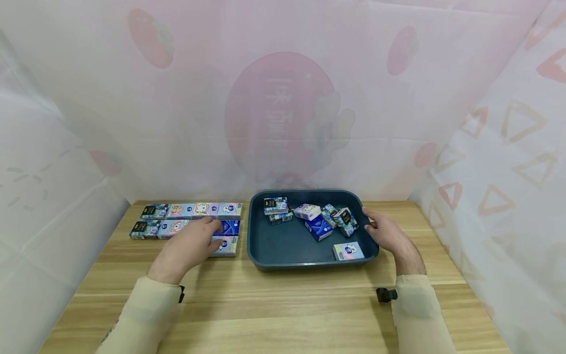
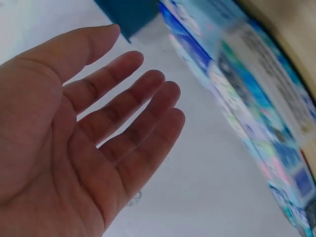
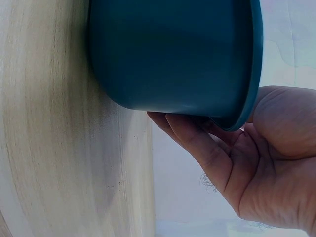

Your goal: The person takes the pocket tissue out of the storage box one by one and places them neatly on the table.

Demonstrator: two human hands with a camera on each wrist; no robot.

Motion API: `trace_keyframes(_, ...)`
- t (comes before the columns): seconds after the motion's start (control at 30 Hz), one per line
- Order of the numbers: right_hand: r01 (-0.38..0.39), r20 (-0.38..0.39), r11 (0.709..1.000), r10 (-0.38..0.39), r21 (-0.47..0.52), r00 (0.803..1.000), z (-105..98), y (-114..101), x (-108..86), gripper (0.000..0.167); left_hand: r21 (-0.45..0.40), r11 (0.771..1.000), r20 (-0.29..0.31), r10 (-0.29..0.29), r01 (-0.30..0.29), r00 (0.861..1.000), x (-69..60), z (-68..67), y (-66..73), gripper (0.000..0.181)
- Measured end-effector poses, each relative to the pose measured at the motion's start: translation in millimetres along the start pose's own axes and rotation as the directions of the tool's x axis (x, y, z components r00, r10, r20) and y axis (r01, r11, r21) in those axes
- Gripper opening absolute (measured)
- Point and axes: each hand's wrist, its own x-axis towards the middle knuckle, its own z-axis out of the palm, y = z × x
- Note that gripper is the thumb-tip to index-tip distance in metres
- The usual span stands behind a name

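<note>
My left hand [image 1: 190, 246] hovers over rows of small packs, which look like pocket tissues, at the table's left. Its fingers are relaxed and hold nothing in the left wrist view. Nearest to it are a dark blue pack [image 1: 230, 227] and a pastel pack [image 1: 226, 247]; the hand hides part of the rows. My right hand [image 1: 388, 235] grips the right rim of a dark teal tray [image 1: 283, 253], fingers against the outer wall in the right wrist view. Inside the tray lie several loose packs, among them a blue one [image 1: 317, 229], a white-purple one [image 1: 307, 212] and a pale one [image 1: 349, 251].
The wooden table [image 1: 274, 309] stretches in front of the tray. A pale printed sheet [image 1: 194, 123] hangs behind it and along both sides. Dark floral packs [image 1: 145, 228] form the left end of the rows, close to the tabletop's left edge.
</note>
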Motion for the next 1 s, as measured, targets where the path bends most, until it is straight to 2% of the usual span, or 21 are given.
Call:
trace_keyframes(0.13,-0.007,0.001,1.000,0.007,-0.002,1.000,0.7,0.1,0.3,0.063,-0.007,1.000,-0.002,0.004,-0.004,1.000,7.8,-0.2,16.6,0.036)
trace_keyframes(0.3,-0.018,0.001,1.000,0.018,-0.003,1.000,1.2,0.6,0.3,0.063,-0.037,0.999,-0.022,0.032,-0.032,0.999,20.5,2.1,36.1,0.031)
trace_keyframes(0.5,-0.014,0.003,1.000,0.014,-0.001,1.000,1.0,1.0,0.3,0.063,-0.050,0.998,-0.007,0.046,-0.046,0.999,34.3,5.3,60.9,0.029)
trace_keyframes(1.0,0.002,0.005,1.000,-0.002,0.003,1.000,1.3,1.3,1.3,0.063,-0.043,0.989,-0.045,0.138,-0.140,0.989,62.4,24.1,104.2,0.028)
